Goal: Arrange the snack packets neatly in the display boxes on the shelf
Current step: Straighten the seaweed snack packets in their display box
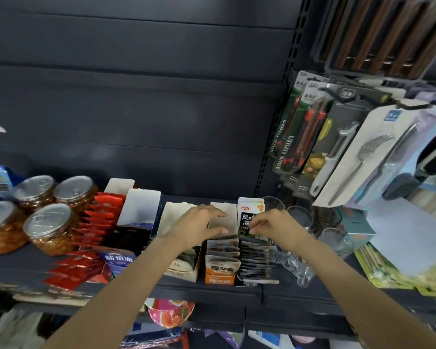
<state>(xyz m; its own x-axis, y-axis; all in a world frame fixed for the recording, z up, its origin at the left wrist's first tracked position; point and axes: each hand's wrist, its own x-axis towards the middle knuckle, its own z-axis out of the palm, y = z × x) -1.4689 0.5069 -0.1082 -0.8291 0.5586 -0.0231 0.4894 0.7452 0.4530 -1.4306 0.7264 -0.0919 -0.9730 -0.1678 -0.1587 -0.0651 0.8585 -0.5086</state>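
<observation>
The left hand (199, 226) reaches over the middle of the shelf (211, 293), fingers stretched and slightly spread, thumb below — it spans the upright back flap of the orange box (220, 273), holding nothing. The right hand (269, 224) is just to its right, fingers curled down and pinching the top edge of a packet in the dark box (256, 263); exactly which packet it grips is blurred. Behind that hand stands the box's white flap (248, 210) with a red logo and dark lettering.

Both boxes sit side by side at the near edge of the shelf, touching, each with a row of packets standing on edge: pale ones with dark tops (222, 248) in the orange box, dark ones (254, 258) in the right one. Left of them, partly under the left forearm, is a white box (184, 263) with a few packets, then a taller blue-sided box (138, 215) holding dark packets.

Farther left, red packets (95, 222) run in a long row toward the near edge, spilling loose there. Four clear jars (50, 227) with silver pull-tab lids stand at the far left. Right of the dark box are clear glasses (300, 215) and a teal carton (355, 225). Above these, on pegs, hang carded utility knives (297, 137), a peeler (337, 157) and a fork set (373, 152).
</observation>
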